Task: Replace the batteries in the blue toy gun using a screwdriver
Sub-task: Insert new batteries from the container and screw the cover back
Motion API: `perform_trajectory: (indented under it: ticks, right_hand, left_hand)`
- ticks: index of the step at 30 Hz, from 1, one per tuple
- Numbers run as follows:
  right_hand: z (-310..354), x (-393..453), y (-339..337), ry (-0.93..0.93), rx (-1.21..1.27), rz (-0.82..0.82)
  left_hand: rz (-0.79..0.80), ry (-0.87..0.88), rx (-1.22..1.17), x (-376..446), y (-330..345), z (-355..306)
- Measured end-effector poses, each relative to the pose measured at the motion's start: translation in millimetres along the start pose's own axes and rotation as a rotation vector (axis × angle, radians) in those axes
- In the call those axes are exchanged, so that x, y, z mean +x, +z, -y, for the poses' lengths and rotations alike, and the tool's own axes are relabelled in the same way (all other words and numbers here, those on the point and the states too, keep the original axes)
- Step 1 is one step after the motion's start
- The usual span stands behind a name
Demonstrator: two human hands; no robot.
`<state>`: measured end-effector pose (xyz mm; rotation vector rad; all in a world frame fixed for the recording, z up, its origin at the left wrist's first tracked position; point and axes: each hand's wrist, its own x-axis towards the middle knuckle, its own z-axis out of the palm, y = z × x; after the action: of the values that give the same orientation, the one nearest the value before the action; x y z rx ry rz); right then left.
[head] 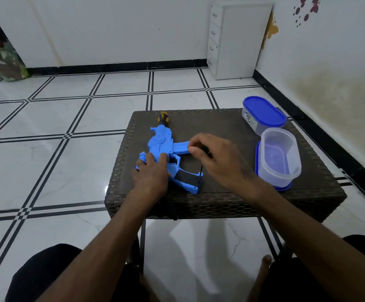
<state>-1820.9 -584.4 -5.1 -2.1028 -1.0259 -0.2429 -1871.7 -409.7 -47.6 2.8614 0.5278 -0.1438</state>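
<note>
The blue toy gun is laid flat on the dark woven worktop, near its middle, with the handle end turned toward the person. It is pressed down by the left hand, whose fingers are spread straight over the body of the toy, so that grip is wide and nothing is enclosed by it. A thin dark screwdriver is pinched in the right hand, that grip being narrow around the tool's upper end, and the tip is set down at the black panel on the handle, by its far corner.

The task is judged to be at an early stage: the panel is still seated, so the screw appears to be under work, though which way it is being turned cannot be told. No batteries are seen anywhere. Removal of the cover, the swap and the refastening are taken to remain.

A second screwdriver with a yellow and black handle is lying just beyond the muzzle end. At the right of the worktop, an open clear tub is stood on its blue lid and appears to hold nothing. Behind it, a closed tub with a blue lid is placed; its contents cannot be made out.
</note>
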Motion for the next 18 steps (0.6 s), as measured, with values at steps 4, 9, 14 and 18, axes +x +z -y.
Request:
perform_trajectory:
  ticks: [4,9,14,18]
  right_hand:
    - [-0.4,1.4,-2.8,0.048,0.155,0.109]
    - [-0.8,5.3,-5.8,-0.007,0.022,0.002]
    - [-1.8,2.2,-0.8,-0.008,0.017,0.037]
    - [3.7,-1.5,-6.4,0.033,0.152,0.079]
  left_hand:
    - [0.003,0.004,0.005,-0.1,-0.4,0.0]
    - [0.005,-0.002,-0.001,0.0,-0.6,-0.5]
    - [0.009,-0.007,-0.001,0.4,-0.9,-1.2]
    - [0.006,0.0,-0.003,0.3,0.0,0.0]
